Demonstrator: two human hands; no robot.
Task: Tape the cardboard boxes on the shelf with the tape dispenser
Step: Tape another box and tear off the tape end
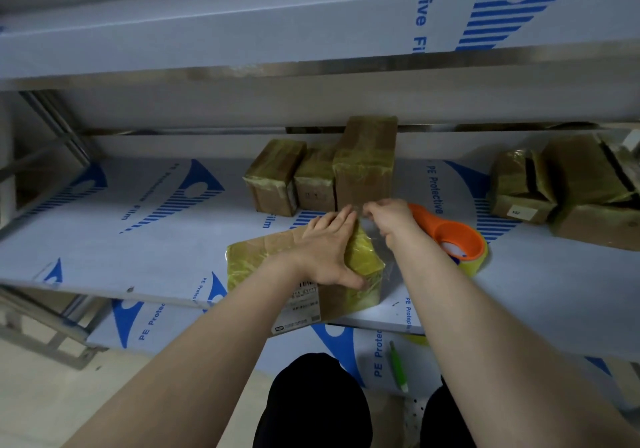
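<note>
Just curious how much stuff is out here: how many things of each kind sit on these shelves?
Boxes: 6
Tape dispenser: 1
Green pen-like tool: 1
Total: 8

A cardboard box (249, 257) is being supported at the front edge of the shelf (138, 240), a tape strip (386, 260) being draped down its right side. The tape dispenser (453, 236) is being kept just right; three boxes (315, 184) are being lined up behind, two boxes (519, 184) farther right.
</note>
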